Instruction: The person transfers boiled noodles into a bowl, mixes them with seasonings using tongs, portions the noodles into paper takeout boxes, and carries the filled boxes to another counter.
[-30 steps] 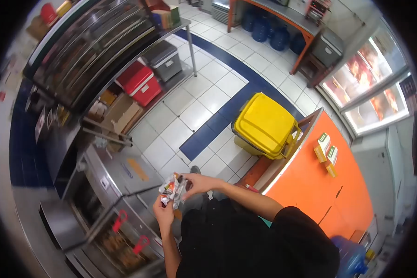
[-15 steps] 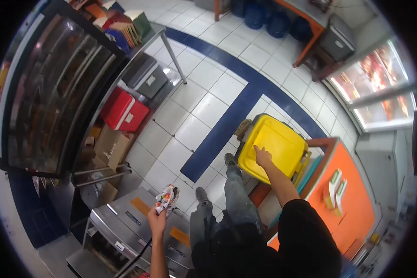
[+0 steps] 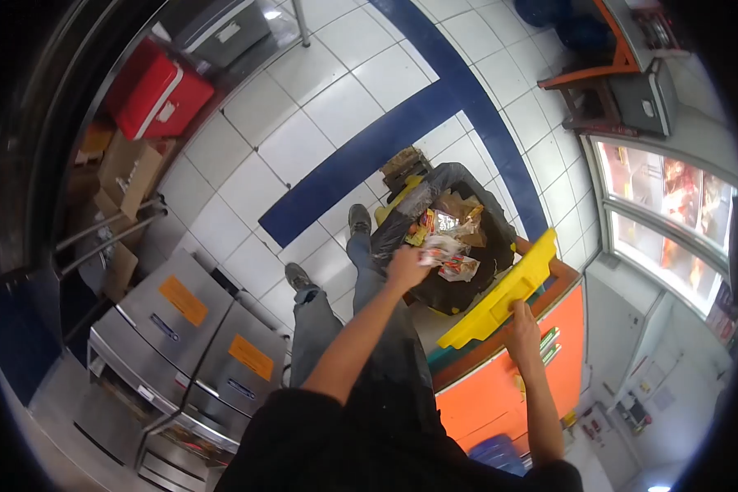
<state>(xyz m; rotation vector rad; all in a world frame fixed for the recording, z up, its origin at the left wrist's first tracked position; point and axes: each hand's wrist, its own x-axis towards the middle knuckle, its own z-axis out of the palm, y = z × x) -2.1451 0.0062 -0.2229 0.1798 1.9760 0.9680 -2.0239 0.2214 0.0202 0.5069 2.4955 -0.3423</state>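
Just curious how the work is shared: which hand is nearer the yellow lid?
Right. The right hand holds the raised yellow lid by its edge; the left hand is apart from it, over the opposite side of the open bin.

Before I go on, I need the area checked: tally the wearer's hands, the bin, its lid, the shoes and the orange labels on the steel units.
Left hand and right hand: 2
Bin: 1
Lid: 1
Shoes: 2
Orange labels: 2
Total: 8
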